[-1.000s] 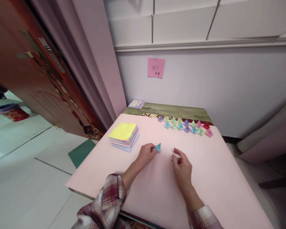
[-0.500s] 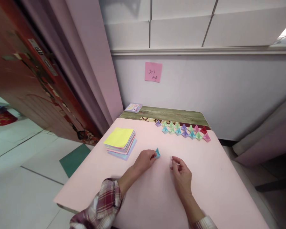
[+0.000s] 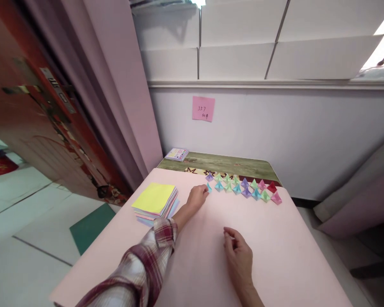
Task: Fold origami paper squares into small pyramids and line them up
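My left hand reaches toward the far side of the pink-covered table. Its fingertips pinch a small blue folded paper piece, partly hidden by the fingers. This piece is at the left end of the front row of folded paper pieces, beside a light blue one. Behind it stands a purple piece of the back row. Nearer to me, my right hand rests over the table with loosely curled fingers, thumb and index slightly apart, and nothing visible in them.
A stack of coloured paper sheets, yellow on top, lies left of my left forearm. Two rows of folded pieces run to a pink one at the right. A small packet sits at the back left corner. A pink note hangs on the wall.
My left hand has carried the blue folded paper piece away from me to the left end of the front row. The right hand has stayed near the table's middle. The view has tilted up slightly.
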`<state>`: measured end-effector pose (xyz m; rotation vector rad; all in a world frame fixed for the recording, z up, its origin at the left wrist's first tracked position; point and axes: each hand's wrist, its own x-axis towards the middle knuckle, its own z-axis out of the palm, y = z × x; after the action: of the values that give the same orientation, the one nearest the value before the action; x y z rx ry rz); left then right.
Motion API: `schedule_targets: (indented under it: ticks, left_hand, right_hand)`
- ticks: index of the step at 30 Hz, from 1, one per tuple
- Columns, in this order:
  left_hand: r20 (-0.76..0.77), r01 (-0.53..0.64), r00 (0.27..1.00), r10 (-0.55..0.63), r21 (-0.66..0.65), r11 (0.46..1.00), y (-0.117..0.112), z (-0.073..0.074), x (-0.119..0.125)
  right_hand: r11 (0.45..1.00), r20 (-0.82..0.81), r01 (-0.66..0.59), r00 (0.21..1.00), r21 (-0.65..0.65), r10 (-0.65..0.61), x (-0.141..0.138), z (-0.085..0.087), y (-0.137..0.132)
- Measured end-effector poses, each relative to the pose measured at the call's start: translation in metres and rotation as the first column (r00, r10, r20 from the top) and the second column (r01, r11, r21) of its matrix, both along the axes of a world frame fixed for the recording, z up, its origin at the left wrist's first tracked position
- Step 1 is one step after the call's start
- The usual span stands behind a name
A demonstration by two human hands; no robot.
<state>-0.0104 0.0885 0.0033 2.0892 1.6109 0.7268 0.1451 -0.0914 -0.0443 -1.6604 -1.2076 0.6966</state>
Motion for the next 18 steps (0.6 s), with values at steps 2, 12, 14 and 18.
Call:
schedule_targets:
  ticks: [2, 12, 14, 18]
  left_hand:
    - [-0.017, -0.019, 1.000, 0.019, -0.002, 1.000, 0.015, -0.002, 0.003]
    - [-0.057, -0.001, 0.998, 0.001, -0.009, 1.000, 0.039, -0.008, 0.010]
    - [-0.058, 0.007, 0.998, -0.008, -0.009, 1.000, 0.040, -0.006, 0.010]
    - [-0.059, 0.044, 0.997, -0.043, 0.004, 0.999, 0.024, 0.006, 0.005]
  right_hand:
    - [1.000, 0.016, -0.016, 1.000, 0.013, 0.016, 0.000, -0.001, 0.001]
    - [0.999, 0.067, -0.043, 0.997, 0.001, 0.043, -0.002, 0.003, 0.005]
    - [0.999, 0.070, -0.047, 0.996, 0.001, 0.047, -0.002, 0.002, 0.005]
    - [0.999, 0.065, -0.052, 0.997, 0.014, 0.051, -0.002, 0.001, 0.006]
